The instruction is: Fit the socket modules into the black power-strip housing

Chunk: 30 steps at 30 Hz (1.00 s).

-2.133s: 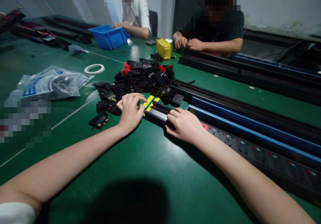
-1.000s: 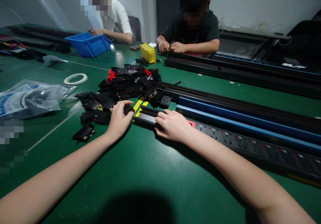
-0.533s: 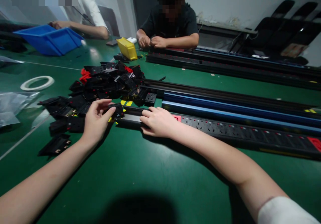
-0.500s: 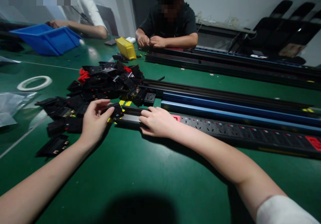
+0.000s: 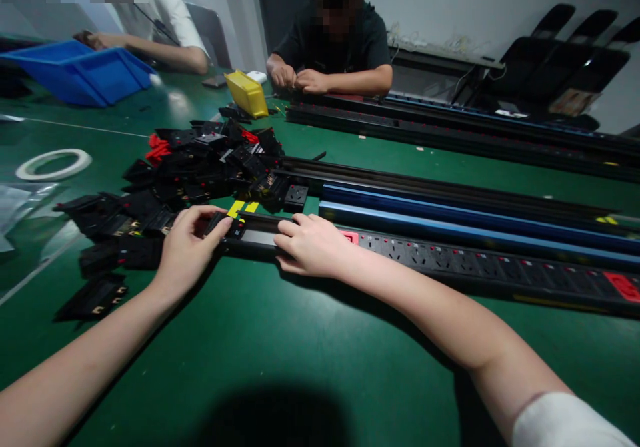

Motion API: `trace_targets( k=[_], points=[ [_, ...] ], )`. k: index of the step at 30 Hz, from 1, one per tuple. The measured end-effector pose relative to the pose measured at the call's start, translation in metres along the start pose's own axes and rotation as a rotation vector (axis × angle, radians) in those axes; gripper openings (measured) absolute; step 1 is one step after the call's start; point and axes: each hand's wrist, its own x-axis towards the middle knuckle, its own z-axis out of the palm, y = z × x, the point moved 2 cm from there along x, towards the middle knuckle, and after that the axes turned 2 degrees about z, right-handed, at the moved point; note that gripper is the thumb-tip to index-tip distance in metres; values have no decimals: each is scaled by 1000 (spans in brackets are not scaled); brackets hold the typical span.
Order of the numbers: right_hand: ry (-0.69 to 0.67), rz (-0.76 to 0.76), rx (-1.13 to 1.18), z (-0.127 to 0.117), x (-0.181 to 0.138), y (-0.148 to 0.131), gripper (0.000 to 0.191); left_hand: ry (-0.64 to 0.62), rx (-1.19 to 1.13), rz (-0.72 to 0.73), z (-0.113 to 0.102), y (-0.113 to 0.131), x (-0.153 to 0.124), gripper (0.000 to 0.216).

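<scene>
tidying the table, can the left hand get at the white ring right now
Probably not readily: the left hand holds a socket, and loose sockets lie between that hand and the white ring.

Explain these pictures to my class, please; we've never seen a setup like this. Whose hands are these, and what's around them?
There is no machine here: you see one person's bare left hand and right hand, filmed in every picture by a camera worn on the head, looking forward and down. The left hand holds a small black plastic block at one end of a long black rail set with sockets; the right hand is curled over that rail. On the green tabletop around them lie a heap of black and red plastic pieces, two long shiny blue bars, a flat white ring, a blue plastic bin and a yellow plastic bin.
</scene>
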Motion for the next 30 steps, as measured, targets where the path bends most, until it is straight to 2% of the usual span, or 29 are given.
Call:
trace_targets(
  k=[7,14,18,21,23,27,30],
  points=[
    [2,0,-5,-2,0,0,32,-9,-372,-162,5,1,-2,30],
    [-10,2,5,-2,0,0,31,83,-382,-256,5,-13,4,36],
    [2,-1,1,-1,0,0,31,46,-375,-169,6,-12,4,41],
    [7,-1,2,0,-1,0,31,54,-323,-111,5,-11,4,29],
    [1,0,3,-1,-1,0,30,68,-278,-82,4,-10,3,32],
    [-8,2,11,-2,0,0,30,9,-166,-3,3,-3,3,34],
    [-16,8,20,-3,0,0,30,-10,-139,-2,3,-1,4,32]
  ],
)
